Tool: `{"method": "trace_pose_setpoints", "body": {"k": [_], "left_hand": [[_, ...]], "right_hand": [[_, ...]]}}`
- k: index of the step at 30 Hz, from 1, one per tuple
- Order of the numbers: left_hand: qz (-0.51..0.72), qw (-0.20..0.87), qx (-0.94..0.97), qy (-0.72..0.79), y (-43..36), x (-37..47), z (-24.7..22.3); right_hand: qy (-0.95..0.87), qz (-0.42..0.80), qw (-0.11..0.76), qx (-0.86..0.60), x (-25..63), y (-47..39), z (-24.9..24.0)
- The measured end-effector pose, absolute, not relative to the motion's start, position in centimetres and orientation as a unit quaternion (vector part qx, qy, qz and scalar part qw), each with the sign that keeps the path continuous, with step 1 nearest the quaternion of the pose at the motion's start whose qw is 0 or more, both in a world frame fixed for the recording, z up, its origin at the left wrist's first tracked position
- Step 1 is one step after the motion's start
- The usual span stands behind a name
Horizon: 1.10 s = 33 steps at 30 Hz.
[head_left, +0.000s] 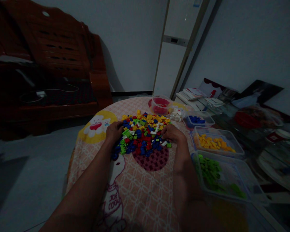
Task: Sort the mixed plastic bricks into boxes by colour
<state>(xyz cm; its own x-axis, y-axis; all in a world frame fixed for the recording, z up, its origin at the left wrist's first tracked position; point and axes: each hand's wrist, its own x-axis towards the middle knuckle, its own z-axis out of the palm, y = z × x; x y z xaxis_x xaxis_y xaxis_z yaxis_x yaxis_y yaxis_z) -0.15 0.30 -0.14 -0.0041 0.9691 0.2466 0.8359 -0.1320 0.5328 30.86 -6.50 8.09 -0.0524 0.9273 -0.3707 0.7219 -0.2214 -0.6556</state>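
Note:
A mixed heap of toy building bricks [142, 133] in red, blue, yellow, green and white lies on the cloth-covered table. At the heap's left edge is my left hand [114, 131], its fingers bent in against the bricks and the tips hidden. On the right side, my right hand [171, 132] has its fingers curled together in a pinch, close to some white and blue bricks. Whatever either hand holds is too small and dark to make out.
Along the right stand clear boxes of green bricks [209, 170], yellow bricks [214, 142] and blue bricks [196, 120]. White bricks [176, 113] sit beside a round tub [160, 104] with red pieces. A wooden bench [60, 48] stands behind left; a cluttered glass table is at right.

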Motion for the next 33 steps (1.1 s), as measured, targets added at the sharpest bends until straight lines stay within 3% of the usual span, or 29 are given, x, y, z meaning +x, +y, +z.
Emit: {"method": "trace_pose_setpoints", "body": {"k": [12, 17, 23, 26, 33], "left_hand": [[0.294, 0.117, 0.694, 0.647, 0.4, -0.3, -0.5], [0.308, 0.121, 0.691, 0.643, 0.5, -0.4, -0.7], [0.296, 0.125, 0.693, 0.646, 0.3, -0.2, -0.3], [0.293, 0.127, 0.693, 0.647, 0.3, -0.1, -0.2], [0.290, 0.122, 0.697, 0.645, 0.3, -0.3, -0.2]], "right_hand": [[-0.630, 0.363, 0.109, -0.678, 31.1, -6.8, 8.5], [-0.612, 0.383, 0.145, -0.677, 31.7, -6.6, 8.1], [-0.502, 0.390, 0.354, -0.686, 32.5, -5.8, 7.6], [-0.404, 0.358, 0.505, -0.674, 33.0, -5.1, 7.1], [-0.210, 0.267, 0.749, -0.569, 35.3, -3.2, 4.5]]}}
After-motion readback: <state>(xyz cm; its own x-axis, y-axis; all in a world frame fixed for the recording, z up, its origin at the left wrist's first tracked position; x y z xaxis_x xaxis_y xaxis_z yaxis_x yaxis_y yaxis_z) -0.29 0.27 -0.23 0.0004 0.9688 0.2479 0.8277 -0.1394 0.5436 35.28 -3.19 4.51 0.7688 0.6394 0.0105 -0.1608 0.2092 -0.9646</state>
